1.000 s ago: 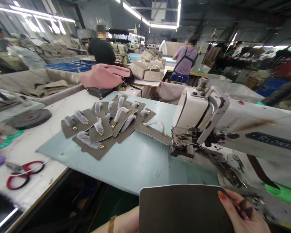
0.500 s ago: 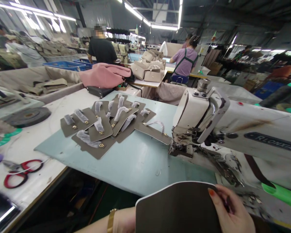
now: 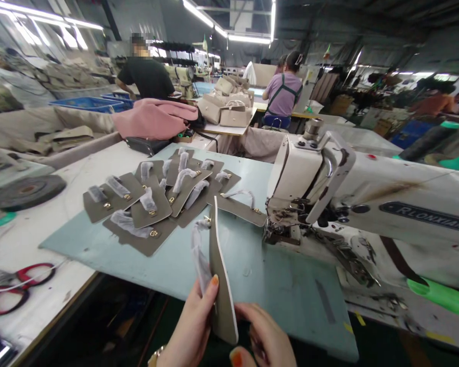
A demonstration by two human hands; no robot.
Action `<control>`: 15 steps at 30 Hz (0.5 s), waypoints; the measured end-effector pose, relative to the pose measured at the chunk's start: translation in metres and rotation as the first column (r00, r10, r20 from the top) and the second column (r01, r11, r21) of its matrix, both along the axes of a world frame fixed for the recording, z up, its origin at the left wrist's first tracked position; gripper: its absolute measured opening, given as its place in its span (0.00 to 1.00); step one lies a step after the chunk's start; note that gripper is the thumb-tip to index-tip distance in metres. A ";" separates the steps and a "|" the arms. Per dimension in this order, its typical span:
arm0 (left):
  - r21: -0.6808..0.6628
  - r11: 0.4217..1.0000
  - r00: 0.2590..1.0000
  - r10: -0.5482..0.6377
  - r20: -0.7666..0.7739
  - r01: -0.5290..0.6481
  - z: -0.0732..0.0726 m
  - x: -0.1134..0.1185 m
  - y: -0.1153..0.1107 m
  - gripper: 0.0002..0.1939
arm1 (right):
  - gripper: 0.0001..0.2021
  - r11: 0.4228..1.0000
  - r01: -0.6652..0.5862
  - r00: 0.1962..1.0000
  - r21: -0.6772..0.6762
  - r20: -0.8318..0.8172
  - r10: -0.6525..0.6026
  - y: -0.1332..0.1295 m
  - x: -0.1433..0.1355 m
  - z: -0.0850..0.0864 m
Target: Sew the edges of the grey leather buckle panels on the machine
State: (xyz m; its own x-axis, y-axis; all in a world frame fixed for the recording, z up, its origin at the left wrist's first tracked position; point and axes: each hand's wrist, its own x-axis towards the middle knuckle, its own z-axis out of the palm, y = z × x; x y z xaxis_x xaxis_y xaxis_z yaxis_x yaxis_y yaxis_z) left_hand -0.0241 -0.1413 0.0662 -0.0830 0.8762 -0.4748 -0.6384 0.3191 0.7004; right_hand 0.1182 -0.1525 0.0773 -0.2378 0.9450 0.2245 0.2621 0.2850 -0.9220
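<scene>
Flap [image 3: 221, 285]: a flat taupe leather-like panel with a pale edge and rounded lower corner, held on edge, nearly upright, over the near rim of the board [image 3: 233, 265]. A gold-coloured fitting sits near its top, with a strip of crinkled white wrap [image 3: 199, 255] hanging down its left face.

Left hand [image 3: 193, 326]: fingers closed on the flap's left face, thumb with orange nail pressed against it. A gold bangle [image 3: 155, 355] circles the wrist.

Right hand [image 3: 263, 339]: fingers curled against the flap's lower right edge, pinching it from below.

Board: smooth pale-green sheet, rectangular, lying on a white table [image 3: 34, 239].

Pile [image 3: 156, 196]: like flaps, flat and overlapping, on the board beyond the held flap, each with a gold fitting and white wrap.

Sewing machine [image 3: 367, 204]: off-white, scuffed and stained metal body, right of the flap; its head stands on the board's right edge.

Scissors [image 3: 11, 288]: red loop handles, on the table left of the board.

Disc [image 3: 25, 189]: dark, round, flat, left of the pile.

Pink cloth [image 3: 153, 117]: soft folded heap beyond the pile.

Handbags [image 3: 225, 104]: beige, boxy, on a far table behind the board.

Two people [image 3: 283, 94] work with backs turned beyond the handbags.
</scene>
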 end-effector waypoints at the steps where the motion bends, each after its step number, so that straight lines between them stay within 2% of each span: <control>1: 0.004 0.999 0.999 0.036 -0.018 -0.036 0.000 0.002 0.003 0.22 | 0.20 0.999 -0.027 1.000 -0.018 0.005 0.027 -0.002 -0.005 -0.002; 3: 0.040 0.998 0.999 0.045 0.003 -0.045 -0.001 0.006 0.005 0.24 | 0.17 0.998 -0.039 0.999 -0.055 0.019 0.040 0.001 -0.008 -0.004; 6: 0.142 0.990 0.997 -0.028 0.070 0.018 -0.002 0.013 0.004 0.29 | 0.20 0.989 -0.067 0.998 -0.129 -0.022 0.064 0.013 -0.002 -0.002; 8: 0.158 0.986 0.993 -0.060 0.105 0.042 0.000 0.017 0.004 0.31 | 0.20 0.973 -0.088 0.994 -0.214 -0.075 0.073 0.018 0.002 -0.003; 12: 0.075 0.996 0.994 -0.061 0.086 0.055 0.005 0.020 0.015 0.23 | 0.21 0.931 -0.051 0.993 -0.361 -0.121 0.007 0.023 0.002 -0.006; 15: 0.019 0.994 0.994 -0.104 0.035 0.103 0.007 0.022 0.030 0.21 | 0.22 0.922 -0.026 0.991 -0.387 -0.132 -0.028 0.030 0.002 -0.005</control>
State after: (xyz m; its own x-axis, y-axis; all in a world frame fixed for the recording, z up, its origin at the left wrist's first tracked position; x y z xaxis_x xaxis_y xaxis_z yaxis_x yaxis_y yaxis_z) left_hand -0.0025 -0.1113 0.0727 0.0256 0.8871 -0.4608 -0.6276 0.3730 0.6833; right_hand 0.1204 -0.1229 0.0722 -0.2301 0.9645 -0.1298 0.1304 -0.1016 -0.9862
